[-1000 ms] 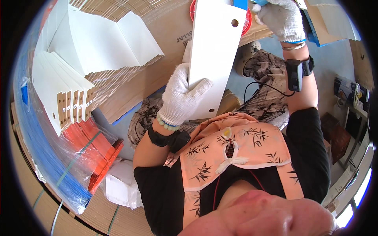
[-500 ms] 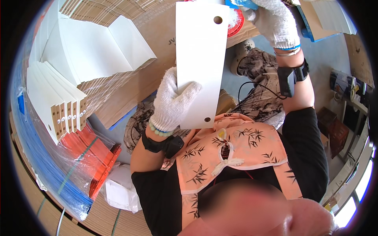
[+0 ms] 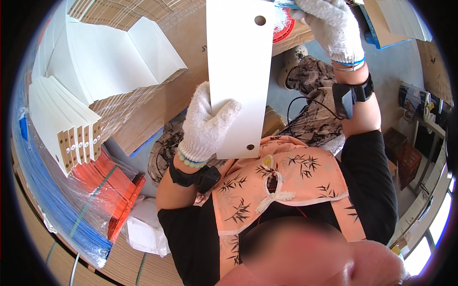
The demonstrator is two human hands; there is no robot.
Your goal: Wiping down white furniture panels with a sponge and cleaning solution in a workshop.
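My left hand (image 3: pixel 205 125), in a white knitted glove, grips the left edge of a long white board (image 3: pixel 241 81), its thumb lying across the face. The board stands lengthwise before my chest, with a round hole near each end; its far end runs past the top of the picture. At the top, my right hand (image 3: pixel 328 31), gloved too, is closed on a flat blue piece (image 3: pixel 285 4), mostly hidden, by the board's far right edge. Under that hand, a red round container (image 3: pixel 287 29) with white granular stuff in it is partly covered by the board.
White folded panels (image 3: pixel 112 52) and a row of upright white boards with holed brown edges (image 3: pixel 67 124) stand at left on stacked cardboard (image 3: pixel 136 109). Orange pieces in plastic wrap (image 3: pixel 102 176) and blue sheets (image 3: pixel 62 209) lie lower left. A blue-edged stack (image 3: pixel 386 28) sits upper right.
The board and my left hand have shifted slightly left. My right hand has moved a little toward the board, and the blue piece now shows less at the top edge.
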